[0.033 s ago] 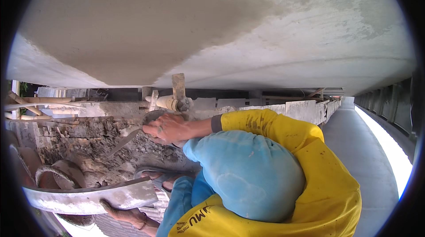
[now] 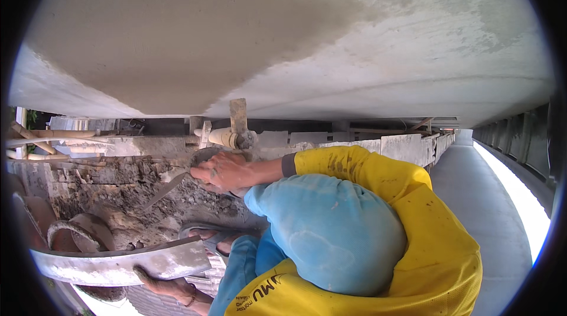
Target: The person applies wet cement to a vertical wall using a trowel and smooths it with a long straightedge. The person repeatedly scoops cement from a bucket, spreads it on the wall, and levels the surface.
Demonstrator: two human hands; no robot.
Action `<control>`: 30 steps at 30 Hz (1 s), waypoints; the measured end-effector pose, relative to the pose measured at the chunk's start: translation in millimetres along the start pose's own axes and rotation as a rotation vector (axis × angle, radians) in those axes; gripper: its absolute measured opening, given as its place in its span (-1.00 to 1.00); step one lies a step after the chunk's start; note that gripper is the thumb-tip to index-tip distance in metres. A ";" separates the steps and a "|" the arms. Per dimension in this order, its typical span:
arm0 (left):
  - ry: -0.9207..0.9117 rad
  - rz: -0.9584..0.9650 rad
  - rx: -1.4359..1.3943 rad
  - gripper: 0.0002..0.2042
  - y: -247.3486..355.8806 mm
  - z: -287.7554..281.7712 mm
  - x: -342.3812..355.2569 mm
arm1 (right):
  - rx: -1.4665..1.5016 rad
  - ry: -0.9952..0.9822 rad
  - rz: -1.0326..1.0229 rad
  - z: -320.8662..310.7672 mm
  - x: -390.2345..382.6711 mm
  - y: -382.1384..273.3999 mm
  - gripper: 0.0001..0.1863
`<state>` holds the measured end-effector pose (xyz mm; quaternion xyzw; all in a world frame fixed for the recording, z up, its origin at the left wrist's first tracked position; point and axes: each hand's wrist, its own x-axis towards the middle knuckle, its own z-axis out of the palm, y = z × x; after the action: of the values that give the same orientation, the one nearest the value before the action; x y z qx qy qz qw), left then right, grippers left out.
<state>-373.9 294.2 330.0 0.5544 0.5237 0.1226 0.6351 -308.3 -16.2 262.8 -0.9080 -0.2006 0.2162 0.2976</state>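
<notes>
My right hand (image 2: 223, 169) reaches in over the rubble-strewn platform, its fingers closed. From it a thin, grey, mortar-smeared trowel blade (image 2: 165, 191) slants toward the lower left; the hand hides its handle. At the lower left my left hand (image 2: 171, 287), a bracelet on its wrist, grips the near edge of a long pale board (image 2: 121, 267) coated with mortar. Its fingers lie mostly behind or under the board. The board looks curved in this wide view. Crumbled mortar (image 2: 142, 221) lies between the two hands.
Beside the board stand a round bucket (image 2: 88, 233) and a curved container. My sandalled foot (image 2: 209, 238) and blue-clad knees (image 2: 331, 233) are close by. A part-damp plastered wall (image 2: 195, 38) spans the top. Bamboo poles (image 2: 50, 134) and a wooden upright (image 2: 238, 114) stand near it.
</notes>
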 end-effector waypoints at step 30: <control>-0.360 -0.253 -0.545 -0.42 -4.0 4.6 -4.3 | -0.029 -0.071 0.043 -11.8 8.5 -1.2 -0.68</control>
<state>-373.8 286.9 328.2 0.3078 0.4158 0.0785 0.8522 -295.5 -16.5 269.8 -0.9080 -0.1947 0.2517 0.2724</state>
